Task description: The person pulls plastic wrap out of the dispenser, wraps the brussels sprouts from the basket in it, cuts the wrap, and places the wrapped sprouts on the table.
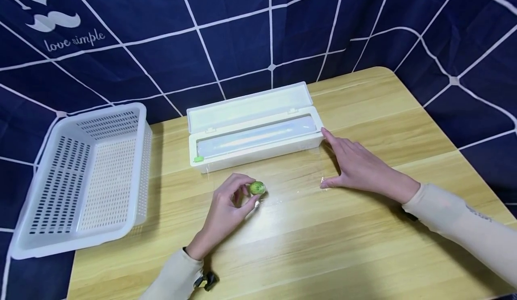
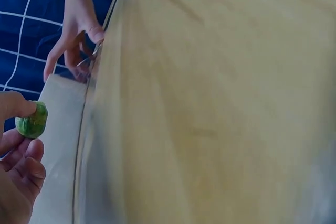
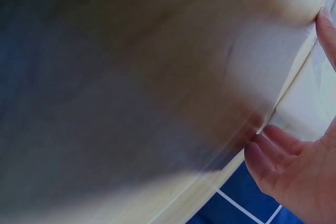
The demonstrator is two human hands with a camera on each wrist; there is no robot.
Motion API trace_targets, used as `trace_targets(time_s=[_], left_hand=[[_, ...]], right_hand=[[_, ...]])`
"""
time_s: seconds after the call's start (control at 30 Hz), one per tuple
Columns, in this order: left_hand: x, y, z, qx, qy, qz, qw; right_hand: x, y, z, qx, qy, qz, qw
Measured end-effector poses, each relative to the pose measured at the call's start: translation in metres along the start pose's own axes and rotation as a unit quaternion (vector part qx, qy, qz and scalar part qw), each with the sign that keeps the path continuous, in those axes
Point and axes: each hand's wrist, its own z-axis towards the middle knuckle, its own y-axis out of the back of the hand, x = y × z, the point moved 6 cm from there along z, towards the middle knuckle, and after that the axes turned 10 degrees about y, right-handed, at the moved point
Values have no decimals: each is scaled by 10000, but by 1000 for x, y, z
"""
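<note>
In the head view my left hand [image 1: 230, 203] pinches a small Brussels sprout [image 1: 257, 188] between thumb and fingertips, a little above the table. The left wrist view shows the same green sprout [image 2: 32, 120] at the left edge. A white cling film dispenser [image 1: 258, 149] stands behind it, lid up, with a film roll [image 1: 258, 136] inside and a green slide cutter [image 1: 198, 159] at its left end. Clear cling film [image 1: 288, 178] lies out in front. My right hand [image 1: 359, 165] is spread, index finger at the dispenser's right corner, thumb down by the film's edge.
A white slotted basket [image 1: 139, 165] stands at the table's left side. Behind the wooden table [image 1: 343, 246] hangs a dark blue curtain [image 1: 234, 35] with white lines.
</note>
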Motion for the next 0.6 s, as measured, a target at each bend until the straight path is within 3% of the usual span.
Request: trace_targets(time_s=[0.4,0.6], left_hand=[[1,-27,5,425,372,70,9984],[1,-34,8,532,345,135,9979]], right_hand=[[-1,-1,-2,19,-73,37,10000],[0,0,0,17,-4,6,10000]])
